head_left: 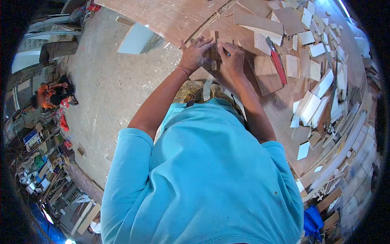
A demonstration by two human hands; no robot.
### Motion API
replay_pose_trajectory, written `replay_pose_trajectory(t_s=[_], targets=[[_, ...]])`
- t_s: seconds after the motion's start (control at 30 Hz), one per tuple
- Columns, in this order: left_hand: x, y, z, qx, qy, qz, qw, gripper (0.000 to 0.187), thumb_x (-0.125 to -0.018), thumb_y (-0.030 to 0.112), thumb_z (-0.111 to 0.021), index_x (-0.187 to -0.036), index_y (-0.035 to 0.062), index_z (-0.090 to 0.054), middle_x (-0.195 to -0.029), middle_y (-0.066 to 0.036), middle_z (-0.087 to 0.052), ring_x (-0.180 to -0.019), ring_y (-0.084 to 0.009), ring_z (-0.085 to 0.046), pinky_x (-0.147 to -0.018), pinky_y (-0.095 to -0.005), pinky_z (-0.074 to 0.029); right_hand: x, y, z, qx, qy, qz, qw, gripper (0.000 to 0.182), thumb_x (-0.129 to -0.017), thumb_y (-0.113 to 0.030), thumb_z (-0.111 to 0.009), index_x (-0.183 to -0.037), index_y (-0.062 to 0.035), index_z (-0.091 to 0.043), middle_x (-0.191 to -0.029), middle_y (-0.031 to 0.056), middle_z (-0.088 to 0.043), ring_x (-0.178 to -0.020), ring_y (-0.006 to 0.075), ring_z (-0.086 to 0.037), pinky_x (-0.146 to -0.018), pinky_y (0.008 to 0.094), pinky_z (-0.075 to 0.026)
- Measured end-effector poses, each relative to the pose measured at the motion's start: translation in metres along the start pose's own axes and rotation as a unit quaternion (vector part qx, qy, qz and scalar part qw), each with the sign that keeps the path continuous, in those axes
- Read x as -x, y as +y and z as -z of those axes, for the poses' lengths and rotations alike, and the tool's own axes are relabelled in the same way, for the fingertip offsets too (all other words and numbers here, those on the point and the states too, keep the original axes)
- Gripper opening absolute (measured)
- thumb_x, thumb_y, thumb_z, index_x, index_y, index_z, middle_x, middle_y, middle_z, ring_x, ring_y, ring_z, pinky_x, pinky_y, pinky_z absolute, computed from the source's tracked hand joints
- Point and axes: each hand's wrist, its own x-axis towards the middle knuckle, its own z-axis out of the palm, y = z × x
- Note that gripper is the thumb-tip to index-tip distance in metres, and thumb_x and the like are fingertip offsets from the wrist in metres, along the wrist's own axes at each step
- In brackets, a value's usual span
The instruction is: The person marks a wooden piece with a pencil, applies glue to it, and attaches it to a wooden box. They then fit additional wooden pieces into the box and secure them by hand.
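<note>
My left hand (195,53) lies with its fingers spread at the edge of the wooden work surface, fingertips against a narrow wooden strip (214,48). The strip points away from me, between my two hands. On its other side my right hand (232,57) is closed around a slim dark pencil (228,54), held as if writing, with fingertips close to the strip. Most of the pencil is hidden by the fingers.
A red-handled tool (278,64) lies right of my hands. Many wood offcuts (310,103) are heaped along the right side. A white-faced board (136,38) leans at the left. A seated person (55,94) is far left, near piled clutter (38,171).
</note>
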Motion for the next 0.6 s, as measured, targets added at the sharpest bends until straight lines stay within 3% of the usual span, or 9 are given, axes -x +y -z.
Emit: replay_pose_trajectory(t_s=[0.23,0.47,0.53,0.6], targets=[[0.001,0.000,-0.002,0.023,0.012,-0.001,1.000,0.057,-0.070,0.044,-0.059,-0.122,0.0274,-0.042,-0.129,0.012,-0.037,-0.118,-0.0158,-0.035,-0.090,-0.0669,-0.010,0.023,-0.017,0.017,0.150,-0.068,0.042,0.986,0.009,-0.072,-0.019,-0.060,-0.071,-0.0102,-0.062,-0.066,0.0043,-0.062,-0.069,0.0222,-0.058,-0.068,0.0355,-0.038],[0.000,0.001,0.000,0.017,0.008,0.001,1.000,0.062,-0.067,0.051,-0.058,-0.122,0.0275,-0.042,-0.130,0.013,-0.037,-0.120,-0.0166,-0.035,-0.090,-0.0666,-0.010,0.034,-0.016,0.026,0.142,-0.091,0.007,0.986,0.012,-0.072,-0.023,-0.060,-0.073,-0.0118,-0.065,-0.069,0.0036,-0.063,-0.070,0.0214,-0.058,-0.070,0.0363,-0.036],[0.000,0.000,0.001,0.027,0.012,0.006,1.000,0.062,-0.066,0.051,-0.058,-0.122,0.0275,-0.043,-0.129,0.013,-0.037,-0.119,-0.0166,-0.035,-0.091,-0.0665,-0.010,0.032,-0.018,0.029,0.094,-0.042,-0.052,0.993,0.015,-0.075,-0.025,-0.058,-0.077,-0.0119,-0.066,-0.076,0.0042,-0.064,-0.074,0.0226,-0.058,-0.073,0.0356,-0.035],[0.002,0.003,0.001,0.041,0.012,0.004,0.999,0.062,-0.066,0.051,-0.058,-0.121,0.0274,-0.043,-0.129,0.013,-0.037,-0.119,-0.0167,-0.035,-0.091,-0.0664,-0.010,0.025,-0.023,0.026,0.092,-0.022,-0.050,0.994,0.016,-0.076,-0.025,-0.057,-0.080,-0.0118,-0.065,-0.078,0.0045,-0.064,-0.075,0.0231,-0.058,-0.073,0.0354,-0.035]])
